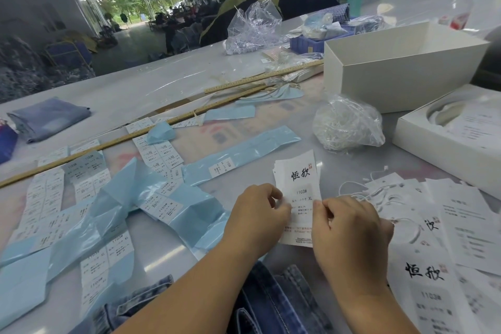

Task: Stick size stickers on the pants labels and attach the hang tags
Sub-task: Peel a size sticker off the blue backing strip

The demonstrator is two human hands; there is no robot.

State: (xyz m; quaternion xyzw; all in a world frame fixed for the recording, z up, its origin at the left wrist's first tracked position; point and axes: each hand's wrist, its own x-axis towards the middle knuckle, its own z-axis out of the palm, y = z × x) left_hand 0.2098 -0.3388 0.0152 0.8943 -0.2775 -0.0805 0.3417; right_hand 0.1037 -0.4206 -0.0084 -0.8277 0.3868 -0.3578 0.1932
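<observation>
two bare forearms run back from the fingers, with no sleeve on either. the left hand (257, 214) and right hand (352, 228) wear no glove, ring, watch or band. nails are short and plain; knuckles and wrists are bare.

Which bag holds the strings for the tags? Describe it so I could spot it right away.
Start at the big open white cardboard box on the right of the grey table. Just in front of its near left corner sits a crumpled clear plastic bag stuffed with tangled white strings. Unlike the clear bag farther back, it looks round, full and whitish.
</observation>
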